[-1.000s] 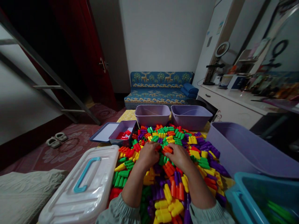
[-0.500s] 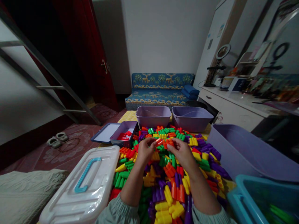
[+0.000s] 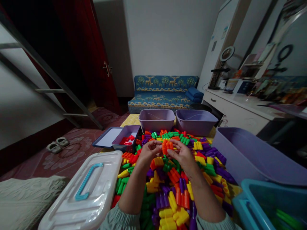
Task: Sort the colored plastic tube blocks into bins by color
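Between my two hands is a cluster of orange bullet-shaped plastic building blocks (image 3: 167, 146), standing side by side above the pile. My right hand (image 3: 182, 156) pinches it from the right with thumb and fingers. From the left, the closed fingertips of my left hand (image 3: 149, 154) meet the cluster's edge; the exact contact is partly hidden. Below and around both hands lies a heap of similar blocks in yellow, green, purple, red and orange. Yellow blocks (image 3: 168, 212) lie closest to me, between my forearms.
Two purple bins (image 3: 157, 120) stand behind the pile, with a larger purple bin (image 3: 230, 153) at right. A teal bin (image 3: 249, 198) holds green pieces. At left lie a clear lid (image 3: 96, 185) with a blue handle and a small box (image 3: 115, 140) containing red pieces.
The orange piece in my left hand has come up against the cluster in my right. The cluster has turned more upright and moved slightly left.
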Tool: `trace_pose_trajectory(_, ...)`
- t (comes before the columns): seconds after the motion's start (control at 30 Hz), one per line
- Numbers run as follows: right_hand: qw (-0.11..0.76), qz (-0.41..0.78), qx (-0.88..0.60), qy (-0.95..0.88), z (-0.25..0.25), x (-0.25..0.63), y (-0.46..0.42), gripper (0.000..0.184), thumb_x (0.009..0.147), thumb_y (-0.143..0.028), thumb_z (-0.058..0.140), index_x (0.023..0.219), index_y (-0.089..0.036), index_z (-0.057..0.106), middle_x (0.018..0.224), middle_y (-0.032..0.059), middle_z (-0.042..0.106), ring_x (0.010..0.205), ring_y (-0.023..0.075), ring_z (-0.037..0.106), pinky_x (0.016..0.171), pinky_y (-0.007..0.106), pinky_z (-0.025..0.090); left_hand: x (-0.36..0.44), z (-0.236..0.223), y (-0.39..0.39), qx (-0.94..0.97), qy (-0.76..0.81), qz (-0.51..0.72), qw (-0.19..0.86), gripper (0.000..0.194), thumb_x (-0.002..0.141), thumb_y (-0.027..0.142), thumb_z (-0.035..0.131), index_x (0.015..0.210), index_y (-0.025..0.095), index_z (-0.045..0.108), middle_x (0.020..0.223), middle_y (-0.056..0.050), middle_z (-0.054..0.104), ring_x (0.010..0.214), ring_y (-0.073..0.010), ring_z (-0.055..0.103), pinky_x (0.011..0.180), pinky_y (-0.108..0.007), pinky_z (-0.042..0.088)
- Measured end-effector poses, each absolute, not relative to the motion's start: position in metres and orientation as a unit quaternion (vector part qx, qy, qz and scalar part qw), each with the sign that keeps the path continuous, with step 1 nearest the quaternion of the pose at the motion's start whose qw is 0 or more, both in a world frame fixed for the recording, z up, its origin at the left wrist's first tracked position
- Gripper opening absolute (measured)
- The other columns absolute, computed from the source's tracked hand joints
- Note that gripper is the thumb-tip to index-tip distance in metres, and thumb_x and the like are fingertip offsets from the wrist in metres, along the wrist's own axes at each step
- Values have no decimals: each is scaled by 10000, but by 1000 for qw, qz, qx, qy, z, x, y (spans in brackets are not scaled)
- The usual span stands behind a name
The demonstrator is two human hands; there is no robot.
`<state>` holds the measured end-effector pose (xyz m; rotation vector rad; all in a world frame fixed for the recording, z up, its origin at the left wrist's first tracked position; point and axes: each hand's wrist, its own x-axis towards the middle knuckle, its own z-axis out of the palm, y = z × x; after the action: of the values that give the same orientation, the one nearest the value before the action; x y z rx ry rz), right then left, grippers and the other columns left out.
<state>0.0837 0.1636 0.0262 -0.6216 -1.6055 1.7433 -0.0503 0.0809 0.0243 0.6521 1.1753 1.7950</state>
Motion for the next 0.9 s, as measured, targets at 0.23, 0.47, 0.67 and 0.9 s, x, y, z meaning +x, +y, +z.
trace_pose_trajectory(0.23,299,650,-222,-662,36,90,160,401,678,-370,740,1009,-172,633,877,29,707,743,182,669,678,295,535,-52,28,80,329,526,659,426,485,524,470,841,800,107,675,651,-36,670,551,-119,594,566,-232,468)
trace_pose_trajectory(0.47,391,585,-295,-646,49,119,190,425,590,-345,801,939,-158,648,827,50,704,722,193,662,658,312,530,-59,35,72,383,608,595,361,437,617,476,770,850,114,694,769,-69,708,651,-142,623,574,-219,446)
trace_pose_trajectory(0.67,744,545,-226,-312,57,148,220,315,722,-419,721,897,-192,590,996,14,645,883,106,649,744,222,508,-66,34,70,414,643,564,311,439,711,488,667,946,118,677,852,-98,725,714,-180,651,605,-250,476)
trace_pose_trajectory(0.9,655,642,-262,-300,56,135,203,323,724,-430,695,936,-204,606,979,18,665,790,99,637,633,199,496,-71,42,51,490,798,328,121,218,748,239,600,913,166,723,871,-81,733,784,-204,661,664,-258,446)
